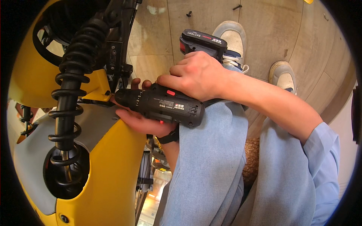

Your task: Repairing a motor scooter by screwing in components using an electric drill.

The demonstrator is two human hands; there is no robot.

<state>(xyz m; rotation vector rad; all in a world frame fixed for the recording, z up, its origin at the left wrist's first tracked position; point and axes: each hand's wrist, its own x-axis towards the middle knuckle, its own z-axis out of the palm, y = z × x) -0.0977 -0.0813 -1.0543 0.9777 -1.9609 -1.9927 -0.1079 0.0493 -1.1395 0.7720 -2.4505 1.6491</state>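
Observation:
My right hand [200, 75] is wrapped round the handle of a black cordless drill [166, 105] that lies on its side, its battery pack [203, 41] pointing away from me. My left hand [145, 124] cups the drill's front from underneath; fingertips show beyond the chuck, and the palm shows on the near side. Leftward, the chuck points at the edge of a yellow panel [100, 88] beside a black frame part. The bit's tip and whatever it meets are too small to make out. A black band circles my left wrist.
Close on the left stands a black coil-spring shock absorber [69, 94] in front of yellow and grey body panels [113, 165] of a vehicle. Two dark screws [236, 7] lie on the wooden floor [264, 34]. My knees and shoes [230, 37] are near the drill.

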